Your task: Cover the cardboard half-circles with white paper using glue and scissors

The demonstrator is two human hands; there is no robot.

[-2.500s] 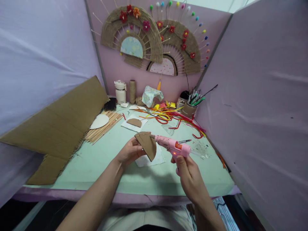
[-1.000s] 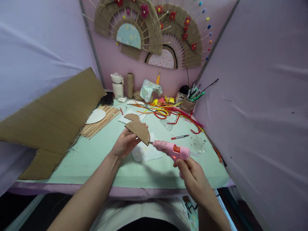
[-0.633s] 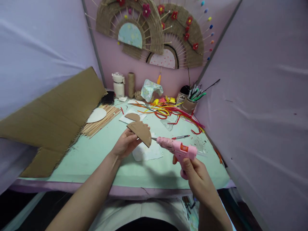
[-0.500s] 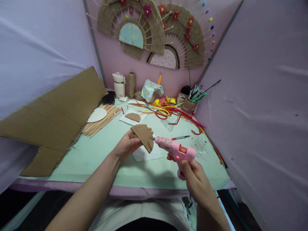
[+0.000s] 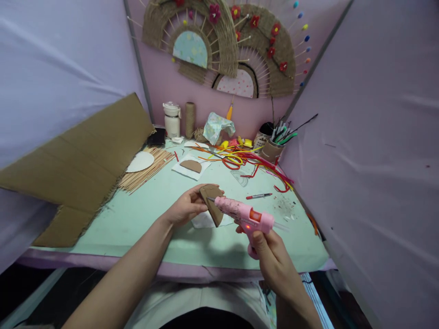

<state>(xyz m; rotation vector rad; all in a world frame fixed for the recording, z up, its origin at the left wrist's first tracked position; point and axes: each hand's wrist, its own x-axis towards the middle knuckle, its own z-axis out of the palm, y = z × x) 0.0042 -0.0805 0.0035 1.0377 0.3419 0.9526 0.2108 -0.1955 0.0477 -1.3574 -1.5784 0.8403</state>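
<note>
Both of my hands are clamping onto something, a little apart from each other: my left hand (image 5: 187, 205) is gripping a brown cardboard half-circle (image 5: 215, 214), and my right hand (image 5: 272, 253) is closing round the handle of a pink glue gun (image 5: 243, 214). I am holding the half-circle tilted above the table (image 5: 144, 205), its straight edge slanting down to the right. The metal nozzle (image 5: 211, 199) is pointing left across the half-circle (whether its tip is touching, I can't tell), and an orange-red light (image 5: 248, 226) is glowing on the gun's side.

Below my work, a white sheet (image 5: 202, 220) is lying partly hidden. Just beyond, a second half-circle (image 5: 191, 166) is resting on a white piece (image 5: 185, 172), while a pen (image 5: 259, 196) is lying to the right. Thin wooden sticks (image 5: 147, 172) are spreading out on the left, with a big cardboard sheet (image 5: 78, 164) leaning nearby. Farther back, red, orange and yellow craft stems (image 5: 236, 158) are tangling together, and a white jar (image 5: 172, 122) is standing beside a twine spool (image 5: 190, 121). Two half-round hangings (image 5: 283, 45) are decorating the back wall (image 5: 151, 77).
</note>
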